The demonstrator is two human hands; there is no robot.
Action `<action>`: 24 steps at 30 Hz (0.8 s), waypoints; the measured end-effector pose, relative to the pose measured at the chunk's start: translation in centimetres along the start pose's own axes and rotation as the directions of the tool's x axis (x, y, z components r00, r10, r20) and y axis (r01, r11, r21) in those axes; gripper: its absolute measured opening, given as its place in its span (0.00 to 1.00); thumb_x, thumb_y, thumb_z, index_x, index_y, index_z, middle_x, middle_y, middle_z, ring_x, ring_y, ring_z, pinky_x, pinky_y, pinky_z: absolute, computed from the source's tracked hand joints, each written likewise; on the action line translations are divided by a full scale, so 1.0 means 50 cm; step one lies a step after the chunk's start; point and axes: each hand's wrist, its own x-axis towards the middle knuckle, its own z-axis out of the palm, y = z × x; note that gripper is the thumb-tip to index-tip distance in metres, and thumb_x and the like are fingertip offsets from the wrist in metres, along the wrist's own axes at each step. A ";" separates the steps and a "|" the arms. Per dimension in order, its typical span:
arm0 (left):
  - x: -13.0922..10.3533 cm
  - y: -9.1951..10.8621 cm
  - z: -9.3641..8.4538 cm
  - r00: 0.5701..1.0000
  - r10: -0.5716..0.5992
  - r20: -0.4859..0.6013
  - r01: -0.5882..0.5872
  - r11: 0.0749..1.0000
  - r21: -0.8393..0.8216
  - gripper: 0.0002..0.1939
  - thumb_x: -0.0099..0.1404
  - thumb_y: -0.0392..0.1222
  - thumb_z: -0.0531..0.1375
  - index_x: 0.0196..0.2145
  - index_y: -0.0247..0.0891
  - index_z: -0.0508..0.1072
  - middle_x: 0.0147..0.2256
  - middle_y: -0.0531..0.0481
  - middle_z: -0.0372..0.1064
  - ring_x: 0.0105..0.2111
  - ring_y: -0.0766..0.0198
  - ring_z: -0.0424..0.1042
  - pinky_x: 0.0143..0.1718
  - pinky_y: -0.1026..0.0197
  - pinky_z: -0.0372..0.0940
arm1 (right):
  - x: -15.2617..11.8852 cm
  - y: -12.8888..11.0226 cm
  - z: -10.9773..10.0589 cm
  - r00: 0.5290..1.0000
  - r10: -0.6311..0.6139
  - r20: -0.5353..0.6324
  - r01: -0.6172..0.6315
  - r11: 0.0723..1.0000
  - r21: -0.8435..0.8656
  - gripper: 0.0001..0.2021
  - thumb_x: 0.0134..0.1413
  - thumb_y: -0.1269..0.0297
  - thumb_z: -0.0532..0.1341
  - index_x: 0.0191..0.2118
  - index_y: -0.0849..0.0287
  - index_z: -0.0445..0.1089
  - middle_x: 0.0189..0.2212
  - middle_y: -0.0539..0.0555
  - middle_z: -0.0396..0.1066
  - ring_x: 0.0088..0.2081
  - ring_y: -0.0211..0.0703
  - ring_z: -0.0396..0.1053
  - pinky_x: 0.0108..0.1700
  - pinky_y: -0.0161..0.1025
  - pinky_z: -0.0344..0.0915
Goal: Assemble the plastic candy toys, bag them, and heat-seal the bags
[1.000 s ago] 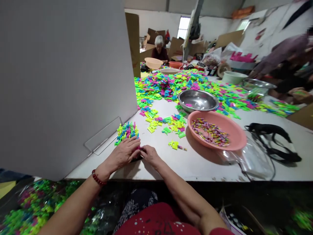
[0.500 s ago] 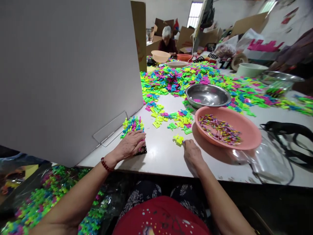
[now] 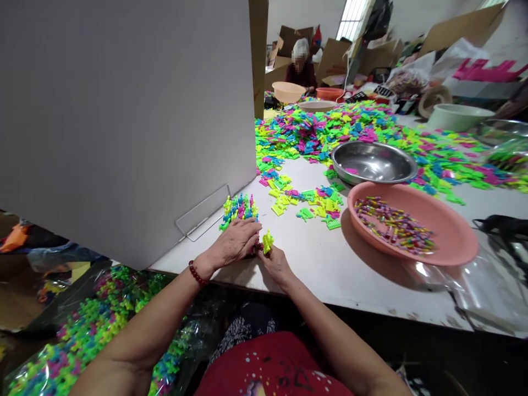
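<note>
Right hand: swung back in, fingers now pinching a small bright-yellow plastic figure.
Left hand: fingers together, still draped over the near end of the upright multicoloured plastic figures — gripping or only steadying, I can't tell.
Yellow figure: lifted off the white tabletop, so the work seems gathered at one spot.
Round pink plastic bowl: farther right, striped sticks inside, untouched.

A tall grey panel fills the upper left of the frame, with a strip of brown cardboard along its right edge. A white table spreads from the centre to the right. At the top, right of centre, a barred window glows bright beside a pale wall; cardboard boxes stand below. The lower right is dark.
</note>
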 end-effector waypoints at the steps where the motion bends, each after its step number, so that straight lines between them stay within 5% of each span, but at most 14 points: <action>1: -0.001 -0.001 0.001 1.000 0.006 -0.002 -0.006 1.000 0.000 0.19 0.75 0.45 0.46 0.57 0.37 0.66 0.55 0.43 0.69 0.61 0.54 0.60 0.61 0.47 0.54 | 0.001 0.002 -0.001 1.000 -0.013 0.011 0.013 0.999 -0.029 0.08 0.57 0.61 0.56 0.32 0.59 0.68 0.26 0.52 0.71 0.27 0.40 0.64 0.30 0.36 0.60; 9: -0.002 0.002 -0.006 1.000 0.004 0.021 -0.005 1.000 0.022 0.20 0.75 0.45 0.45 0.59 0.37 0.65 0.57 0.43 0.67 0.62 0.53 0.59 0.61 0.47 0.54 | 0.008 0.007 -0.012 0.982 -0.130 0.136 0.159 0.961 -0.226 0.05 0.56 0.74 0.55 0.34 0.59 0.67 0.31 0.54 0.69 0.33 0.42 0.64 0.37 0.36 0.60; 14: -0.006 -0.005 -0.010 0.991 0.120 0.054 -0.125 0.988 0.096 0.23 0.74 0.50 0.50 0.62 0.41 0.62 0.61 0.42 0.63 0.63 0.49 0.56 0.61 0.43 0.53 | 0.011 0.010 -0.009 0.976 -0.147 0.163 0.190 0.938 -0.290 0.05 0.58 0.74 0.56 0.34 0.59 0.66 0.32 0.53 0.66 0.33 0.41 0.64 0.38 0.36 0.61; 24: -0.007 -0.010 -0.003 0.976 0.192 0.099 -0.210 0.952 0.221 0.13 0.74 0.48 0.50 0.47 0.43 0.72 0.56 0.47 0.69 0.64 0.51 0.56 0.58 0.46 0.54 | 0.012 -0.007 -0.006 0.962 -0.166 0.215 0.228 0.923 -0.310 0.08 0.57 0.77 0.54 0.37 0.58 0.66 0.36 0.54 0.65 0.39 0.44 0.64 0.43 0.38 0.64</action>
